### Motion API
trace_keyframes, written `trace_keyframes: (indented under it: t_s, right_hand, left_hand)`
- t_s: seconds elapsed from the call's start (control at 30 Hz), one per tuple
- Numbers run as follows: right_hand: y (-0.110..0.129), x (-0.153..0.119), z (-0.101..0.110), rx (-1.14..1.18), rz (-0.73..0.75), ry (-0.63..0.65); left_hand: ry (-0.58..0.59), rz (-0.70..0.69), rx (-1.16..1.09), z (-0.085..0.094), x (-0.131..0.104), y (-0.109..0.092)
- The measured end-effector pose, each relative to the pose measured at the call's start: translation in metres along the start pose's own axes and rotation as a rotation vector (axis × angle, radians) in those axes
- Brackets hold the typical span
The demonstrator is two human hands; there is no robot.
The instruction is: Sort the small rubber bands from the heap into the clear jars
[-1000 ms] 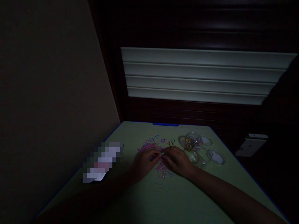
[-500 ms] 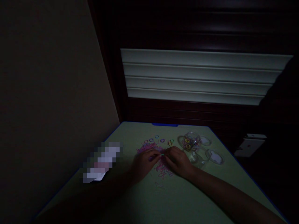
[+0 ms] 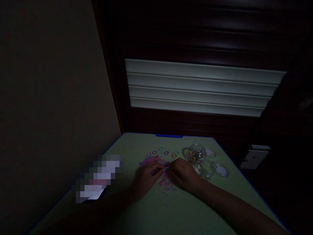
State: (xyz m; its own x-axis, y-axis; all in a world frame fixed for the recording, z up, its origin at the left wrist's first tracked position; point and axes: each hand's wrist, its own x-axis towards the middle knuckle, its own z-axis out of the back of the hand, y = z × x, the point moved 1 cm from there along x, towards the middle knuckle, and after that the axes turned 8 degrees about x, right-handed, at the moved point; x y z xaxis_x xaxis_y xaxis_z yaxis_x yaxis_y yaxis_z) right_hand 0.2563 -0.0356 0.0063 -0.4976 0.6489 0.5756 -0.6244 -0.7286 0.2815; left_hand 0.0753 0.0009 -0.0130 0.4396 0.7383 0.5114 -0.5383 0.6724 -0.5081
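My left hand (image 3: 146, 179) is closed in a pinch, its thumb and forefinger on one end of a small green elastic band (image 3: 166, 168). Opposite it, my right hand (image 3: 185, 173) pinches the other end, so the band spans the short gap between the fingertips. Under and around both hands spreads a loose pile of thin pink and purple elastic bands (image 3: 166, 183). Behind the pile lie several thicker coloured rings, among them a purple ring (image 3: 166, 152) and a yellow ring (image 3: 174, 156). The dim light hides finer detail of the fingers.
Right of my hands stand a clear jar (image 3: 196, 150) with coloured bands inside and a second clear jar (image 3: 207, 169). Round lids (image 3: 220, 170) lie beside them. At the left is a blurred-out flat object (image 3: 100, 178). A wall (image 3: 61, 81) borders the pale table (image 3: 195, 212).
The camera view has tilted up slightly, so the table sits lower and a little to the left. Both hands keep their pinch on the green band, with little visible movement.
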Motion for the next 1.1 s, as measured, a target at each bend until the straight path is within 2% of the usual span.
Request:
trace_keyframes:
  t_s: [0.17,0.27,0.33,0.53,0.63,0.7,0.77,1.1]
  right_hand:
    - [0.008,0.005,0.009,-0.041,0.033,-0.022]
    - [0.008,0.013,0.024,-0.053,0.006,-0.054]
    - [0.002,0.019,0.041,-0.110,-0.033,-0.062]
    - [-0.031,0.025,0.105,-0.340,-0.308,-0.074]
    - [-0.044,0.020,0.124,-0.567,-0.389,0.089]
    - [-0.049,0.016,0.130,-0.623,-0.411,0.190]
    - [-0.052,0.014,0.132,-0.626,-0.420,0.237]
    - [-0.054,0.011,0.133,-0.600,-0.426,0.257]
  left_hand:
    - [-0.001,-0.008,-0.020,0.002,0.000,-0.001]
    - [-0.003,0.001,-0.029,0.003,0.000,-0.001]
    - [0.001,0.007,-0.031,0.003,0.000,-0.001]
    - [0.023,-0.014,-0.018,0.002,-0.001,-0.001]
    - [0.025,-0.011,-0.018,0.002,-0.002,-0.002]
    - [0.022,-0.006,-0.022,0.003,-0.002,-0.002]
    - [0.025,-0.008,-0.023,0.003,-0.001,-0.003]
    - [0.024,-0.017,-0.029,0.002,-0.001,-0.001]
